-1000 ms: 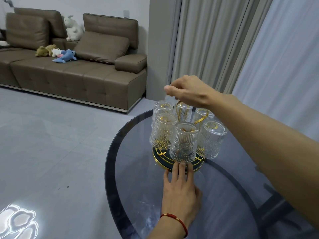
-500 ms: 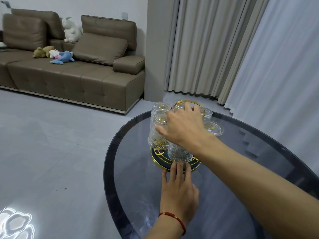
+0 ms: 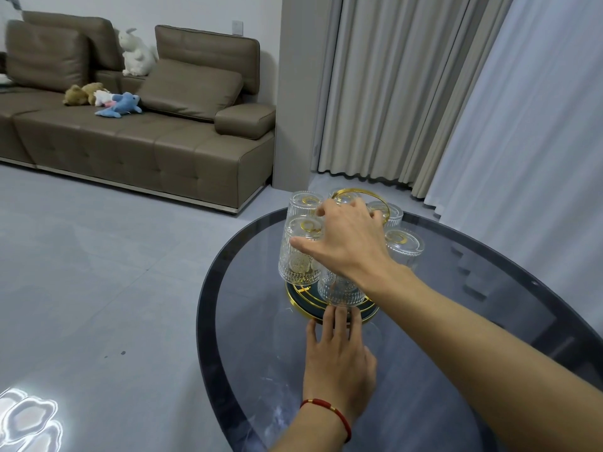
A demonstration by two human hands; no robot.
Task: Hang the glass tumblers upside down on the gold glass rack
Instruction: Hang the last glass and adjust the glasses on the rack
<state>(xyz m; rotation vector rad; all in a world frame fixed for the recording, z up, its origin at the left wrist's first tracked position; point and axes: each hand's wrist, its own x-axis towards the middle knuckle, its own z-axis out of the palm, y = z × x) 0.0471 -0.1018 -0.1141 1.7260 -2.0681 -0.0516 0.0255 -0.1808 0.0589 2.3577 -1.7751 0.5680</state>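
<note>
The gold glass rack stands on the round dark glass table, its gold ring handle on top. Several ribbed glass tumblers hang upside down around it, among them a front one, a left one and a right one. My right hand is spread over the top of the front tumbler, thumb pointing left and fingers reaching toward the ring. Nothing is gripped that I can see. My left hand lies flat on the table, its fingertips against the rack's base.
The table's dark rim curves close on the left, with grey floor beyond it. A brown sofa with soft toys stands at the back left. Curtains hang behind the table.
My right hand came down from above the ring handle onto the front tumbler and has stayed there. My left hand has kept its place at the base.
</note>
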